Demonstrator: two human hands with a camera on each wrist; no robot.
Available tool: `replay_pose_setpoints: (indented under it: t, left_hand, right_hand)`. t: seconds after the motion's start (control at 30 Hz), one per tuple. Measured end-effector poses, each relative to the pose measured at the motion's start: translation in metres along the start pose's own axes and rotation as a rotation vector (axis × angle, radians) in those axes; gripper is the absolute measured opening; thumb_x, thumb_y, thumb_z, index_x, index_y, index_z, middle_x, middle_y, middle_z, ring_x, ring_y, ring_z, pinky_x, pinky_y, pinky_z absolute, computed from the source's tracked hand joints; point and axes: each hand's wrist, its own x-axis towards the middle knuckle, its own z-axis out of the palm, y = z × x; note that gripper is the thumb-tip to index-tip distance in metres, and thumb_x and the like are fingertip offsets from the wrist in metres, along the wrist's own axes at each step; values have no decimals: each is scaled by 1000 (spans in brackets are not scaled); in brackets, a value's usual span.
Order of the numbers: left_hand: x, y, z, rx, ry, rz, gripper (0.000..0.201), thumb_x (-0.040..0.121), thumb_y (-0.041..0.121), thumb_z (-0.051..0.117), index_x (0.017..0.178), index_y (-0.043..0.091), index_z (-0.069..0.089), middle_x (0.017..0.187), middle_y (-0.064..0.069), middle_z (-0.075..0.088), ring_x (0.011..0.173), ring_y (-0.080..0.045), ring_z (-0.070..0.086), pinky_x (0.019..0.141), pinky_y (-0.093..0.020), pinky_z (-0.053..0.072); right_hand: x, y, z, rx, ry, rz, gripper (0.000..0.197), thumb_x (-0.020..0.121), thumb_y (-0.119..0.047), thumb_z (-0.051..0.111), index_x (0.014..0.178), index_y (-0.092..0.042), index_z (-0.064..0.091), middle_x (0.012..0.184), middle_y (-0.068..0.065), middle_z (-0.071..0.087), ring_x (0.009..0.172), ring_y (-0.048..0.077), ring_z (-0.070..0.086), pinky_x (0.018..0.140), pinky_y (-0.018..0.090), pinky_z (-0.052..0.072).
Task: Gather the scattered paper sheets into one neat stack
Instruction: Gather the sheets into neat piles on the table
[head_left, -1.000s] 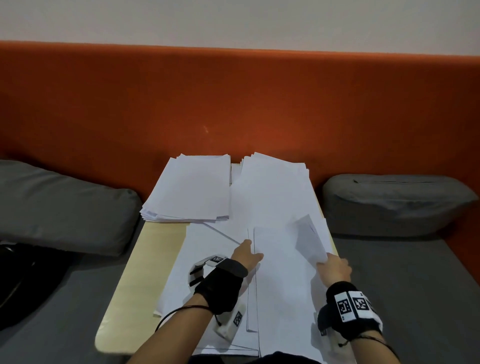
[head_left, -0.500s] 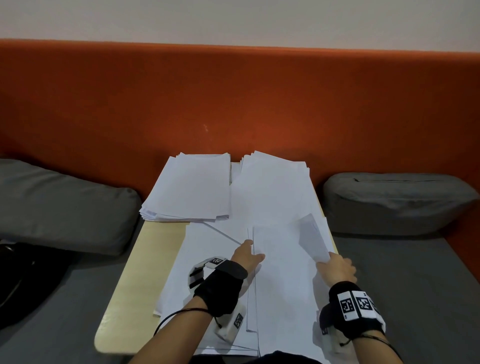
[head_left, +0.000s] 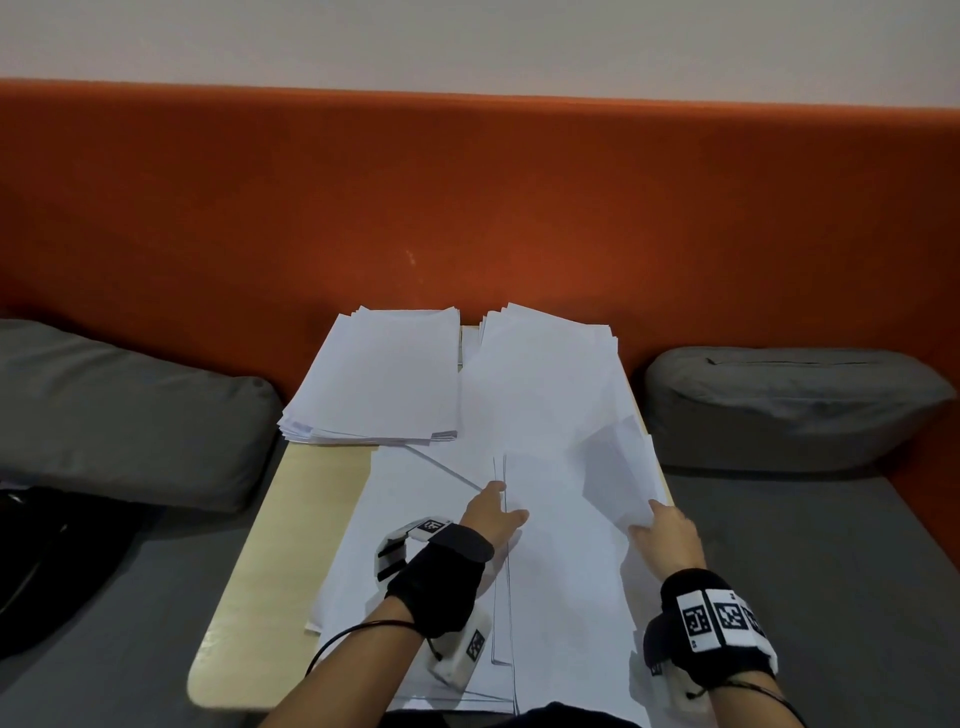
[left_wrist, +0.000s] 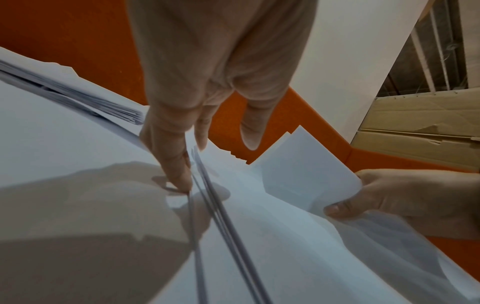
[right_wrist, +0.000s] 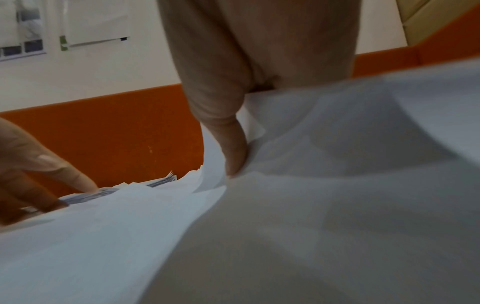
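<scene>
— White sheets (head_left: 561, 545) cover your bench (head_left: 291, 519); where's your left hand (head_left: 491, 512)?
— Straight fingers press the sheets' left edge.
— Your right hand (head_left: 667, 532)?
— Its grip pinches a curled-up sheet (head_left: 618, 467) at the right edge. A stack (head_left: 379, 374) sits far left.

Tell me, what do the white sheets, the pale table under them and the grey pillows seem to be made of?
White sheets: thin matt paper; a corner bends up where the right hand pinches it.
Pale table: probably light wood or laminate, smooth with a slight sheen.
Grey pillows: apparently soft woven fabric, matt and rounded.
</scene>
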Motion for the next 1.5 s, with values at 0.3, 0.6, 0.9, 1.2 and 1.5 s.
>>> replay_pose_setpoints:
  t: [0.3,0.6,0.9,1.2,1.5]
  left_hand:
    - [-3,9,-3,-613,132,164,75,87,11,62,143,8,12,137,-16,45,124,-25,47,104,-32,38]
    - [-40,65,-61,-763,395,713,26,82,6,58,101,22,50,98,3,62,81,7,61,77,-16,52]
    - [-52,50,-73,-649,410,705,45,79,6,69,108,31,44,97,12,63,83,9,62,83,-18,52]
    - [-17,-34,-83,151,258,81,47,89,15,59,132,8,43,132,-13,47,122,-28,47,99,-27,35]
    - [-15,-63,-88,450,332,-370,54,90,27,57,132,2,34,137,-16,35,126,-31,39,105,-31,33]
  right_hand:
    - [-40,-25,-92,442,96,-482,24,82,-5,68,74,-28,65,76,-2,71,74,7,62,68,33,47]
    - [-41,-48,-91,1077,329,-488,43,84,5,60,121,-13,49,100,-10,62,82,-15,61,74,3,48]
    - [-43,-65,-64,1036,92,-526,34,79,6,65,92,-24,58,83,-12,69,74,-8,65,66,9,51]
    - [-11,-45,-39,823,221,-198,21,90,-10,58,109,1,60,94,10,57,95,25,53,80,37,46]
    - [1,-33,31,205,-160,-64,30,94,-15,49,118,1,57,109,23,62,94,33,57,75,27,36]
